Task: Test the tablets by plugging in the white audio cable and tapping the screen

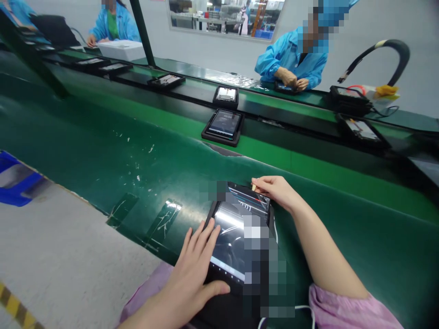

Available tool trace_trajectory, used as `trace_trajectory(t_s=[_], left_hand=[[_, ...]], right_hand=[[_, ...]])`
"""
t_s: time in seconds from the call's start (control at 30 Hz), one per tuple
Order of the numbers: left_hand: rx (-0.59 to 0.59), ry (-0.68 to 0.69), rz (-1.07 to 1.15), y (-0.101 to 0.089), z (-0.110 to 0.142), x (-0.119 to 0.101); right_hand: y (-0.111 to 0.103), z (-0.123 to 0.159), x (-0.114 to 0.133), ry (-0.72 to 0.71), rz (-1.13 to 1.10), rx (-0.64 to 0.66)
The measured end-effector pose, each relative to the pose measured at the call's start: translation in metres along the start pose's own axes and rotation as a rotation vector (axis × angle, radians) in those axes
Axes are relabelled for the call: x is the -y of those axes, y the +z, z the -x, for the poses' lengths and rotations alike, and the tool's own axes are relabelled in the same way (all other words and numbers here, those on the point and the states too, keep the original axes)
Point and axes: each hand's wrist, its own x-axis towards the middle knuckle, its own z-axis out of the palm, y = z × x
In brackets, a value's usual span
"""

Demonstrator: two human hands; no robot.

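Note:
A tablet with a lit screen (228, 249) lies in a black holder on the green bench in front of me, its right part blurred out. My left hand (192, 269) rests along the tablet's left side, fingers stretched over the screen edge and thumb by the lower border. At the far right corner of the tablet, my right hand (276, 189) pinches a small pale stick-like piece (254, 187) against the top edge. Most of that piece is hidden by the fingers. A white cable (275, 230) runs beside the tablet on the right.
Beyond the bench, a green conveyor line (164, 119) carries several tablets in black trays, one (224, 124) with its screen lit. Across it, a person in blue (295, 59) handles a device. A white box (121, 49) stands far left, and a blue stool (20, 183) nearer.

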Motion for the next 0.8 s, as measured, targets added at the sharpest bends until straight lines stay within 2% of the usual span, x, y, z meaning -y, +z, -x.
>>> trace_trajectory(t_s=[0.23, 0.4, 0.57, 0.7, 0.8], left_hand=[[0.020, -0.009, 0.038, -0.004, -0.001, -0.003], [-0.027, -0.006, 0.040, -0.001, -0.001, -0.002], [-0.014, -0.043, 0.051, -0.003, 0.000, -0.003], [0.004, -0.048, 0.061, -0.005, -0.003, -0.003], [-0.017, -0.029, 0.061, -0.005, -0.005, -0.004]], right_hand=[[-0.002, -0.002, -0.001, -0.037, 0.058, -0.037], [-0.002, -0.003, -0.001, -0.059, 0.071, -0.037], [0.005, -0.002, -0.005, -0.104, 0.019, -0.079], [0.011, -0.007, -0.012, -0.198, -0.028, -0.234], [-0.002, -0.012, -0.011, -0.304, -0.043, -0.498]])
